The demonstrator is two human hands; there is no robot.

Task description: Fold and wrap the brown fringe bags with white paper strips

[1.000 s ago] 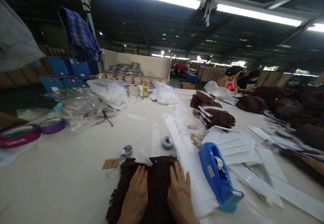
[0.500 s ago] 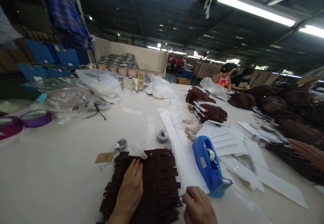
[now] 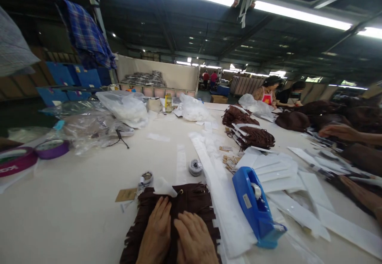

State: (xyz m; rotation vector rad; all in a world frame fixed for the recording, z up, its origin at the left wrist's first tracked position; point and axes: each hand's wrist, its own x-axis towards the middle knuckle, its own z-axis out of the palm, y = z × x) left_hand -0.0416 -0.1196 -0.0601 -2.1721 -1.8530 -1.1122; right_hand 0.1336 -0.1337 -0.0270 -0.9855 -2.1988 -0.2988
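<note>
A dark brown fringed bag (image 3: pixel 191 200) lies flat on the white table in front of me, its fringe spreading at both sides. My left hand (image 3: pixel 156 228) rests flat on its left half, fingers stretched towards the top edge. Beside it, my right hand (image 3: pixel 195 236) lies on the bag's middle with the fingers extended and slightly bent. White tissue paper (image 3: pixel 164 187) pokes out at the top edge, near a small metal eyelet. A brown card tag (image 3: pixel 126 195) lies off the upper left corner, close to a wrapped metal ring (image 3: pixel 146 178).
A blue tape dispenser (image 3: pixel 256 208) stands right of the bag, near white paper strips (image 3: pixel 286 184). Folded brown fringed pieces (image 3: pixel 253 134) are stacked farther back. Purple tape rolls (image 3: pixel 52 148) and clear plastic bags (image 3: pixel 86 125) lie left. At far right, a co-worker's hands (image 3: pixel 340 132) handle brown bags.
My right hand has moved left from beside the bag onto its middle, and its curled fingers have straightened. My left hand stays on the bag. The view has shifted slightly.
</note>
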